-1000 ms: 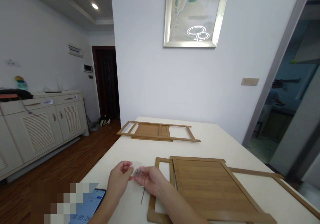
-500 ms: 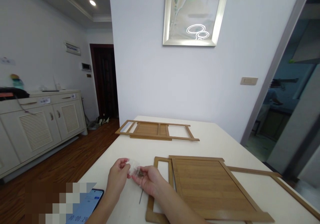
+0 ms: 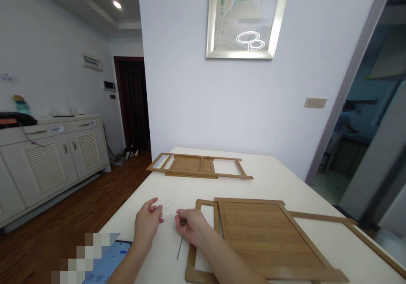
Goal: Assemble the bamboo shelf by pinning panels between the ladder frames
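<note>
My left hand [image 3: 148, 222] pinches the edge of a small clear plastic bag [image 3: 169, 209], which looks crumpled and faint against the white tabletop. Just right of it, my right hand [image 3: 192, 227] is turned palm up, its fingers curled round a small cluster of brownish metal screws [image 3: 183, 221]. Below that hand a thin metal hex key [image 3: 179, 249] lies on the table. Beside my right forearm rests a brown wooden panel [image 3: 263, 233] with a frame, partly covered by the arm.
A second brown wooden frame [image 3: 196, 165] lies at the back of the white table [image 3: 266, 172]. A phone [image 3: 119, 254] showing a timer sits at the left front edge, partly behind my left forearm. Another person's arm [image 3: 349, 125] shows through the doorway at right.
The screws, earlier beside the bag on my open fingers, now sit within my curled right hand. The bag and my right hand have drawn apart slightly.
</note>
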Available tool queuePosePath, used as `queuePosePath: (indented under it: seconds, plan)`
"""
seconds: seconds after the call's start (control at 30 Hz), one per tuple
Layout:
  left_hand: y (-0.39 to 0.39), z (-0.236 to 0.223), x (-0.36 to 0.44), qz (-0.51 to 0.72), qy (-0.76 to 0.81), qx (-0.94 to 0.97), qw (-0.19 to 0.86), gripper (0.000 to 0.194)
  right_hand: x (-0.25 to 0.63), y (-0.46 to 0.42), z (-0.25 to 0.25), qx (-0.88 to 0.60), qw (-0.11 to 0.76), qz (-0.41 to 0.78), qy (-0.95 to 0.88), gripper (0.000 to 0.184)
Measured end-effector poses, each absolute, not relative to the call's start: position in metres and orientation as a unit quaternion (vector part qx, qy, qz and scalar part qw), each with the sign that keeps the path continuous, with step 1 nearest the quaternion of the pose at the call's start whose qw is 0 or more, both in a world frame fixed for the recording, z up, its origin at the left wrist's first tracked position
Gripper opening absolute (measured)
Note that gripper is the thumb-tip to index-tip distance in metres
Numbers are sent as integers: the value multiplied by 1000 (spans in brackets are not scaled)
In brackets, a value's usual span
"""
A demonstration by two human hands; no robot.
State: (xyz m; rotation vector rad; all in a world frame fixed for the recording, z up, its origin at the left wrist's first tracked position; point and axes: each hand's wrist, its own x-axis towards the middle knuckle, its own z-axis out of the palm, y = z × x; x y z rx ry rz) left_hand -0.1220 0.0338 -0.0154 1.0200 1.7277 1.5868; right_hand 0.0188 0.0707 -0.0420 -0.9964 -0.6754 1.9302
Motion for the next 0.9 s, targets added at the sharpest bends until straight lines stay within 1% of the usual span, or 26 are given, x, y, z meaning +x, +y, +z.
queuePosePath:
  seconds: [0.1,0.23,0.37,0.5,0.63,0.8,0.9]
  plan:
    - [39,-26,-123,560,690,383,252,46,30,76,-39,-433,409,750,-288,27]
    - [35,-27,-121,511,725,429,172,29,40,80,-35,-460,375,732,-335,28]
    - [27,-23,-117,475,714,504,102,25,38,83,-34,-478,348,705,-390,29]
    - [25,-27,-114,425,668,602,106,14,29,87,-34,-496,314,661,-468,31]
    - [27,-37,-115,357,677,635,104,20,16,82,-35,-514,280,568,-579,29]
    - [29,-42,-124,299,722,622,60,39,3,73,-38,-493,261,444,-701,27]
    - [27,-42,-128,281,723,630,39,40,1,80,-37,-494,252,414,-722,27]
